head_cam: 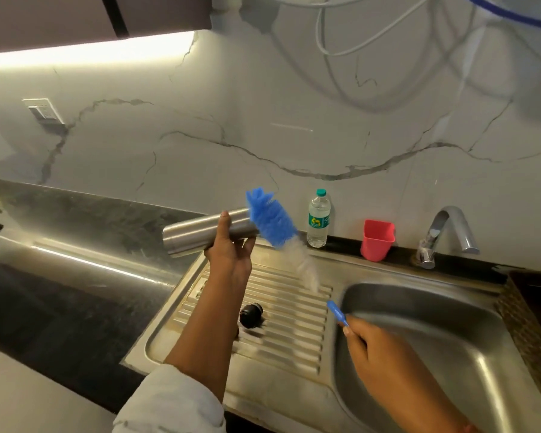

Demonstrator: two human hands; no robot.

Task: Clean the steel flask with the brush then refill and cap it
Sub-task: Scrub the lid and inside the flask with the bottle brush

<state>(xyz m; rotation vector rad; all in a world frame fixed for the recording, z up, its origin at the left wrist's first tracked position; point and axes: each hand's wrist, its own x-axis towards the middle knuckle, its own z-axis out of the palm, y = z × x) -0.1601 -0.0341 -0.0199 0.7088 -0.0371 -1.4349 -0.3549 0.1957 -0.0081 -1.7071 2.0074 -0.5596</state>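
Left hand: raised over the left end of the drainboard, fingers and thumb wrapped round the steel flask. Right hand: fingers closed round the blue handle end of the brush, above the near-left rim of the sink.

Flask: plain brushed steel, straight-sided cylinder, no label visible. It is held in the air, lying nearly level, with the base pointing toward the left of the bench and the uncapped mouth toward the right. Lamp glare runs along its upper side.

Brush: long, slanting from the right hand up and left. The blue bristle head is outside the flask, across its mouth. The middle of the shaft is motion-blurred, pale and streaky, so whether the bristles touch the rim is hard to say; probably just beside it.

Black cap: lying on the drainboard ridges, below the left wrist, apart from the flask.

Back edge of the bench, left to right: clear plastic water bottle with a green cap and label, upright; red cup; chrome tap at the back right corner of the sink.
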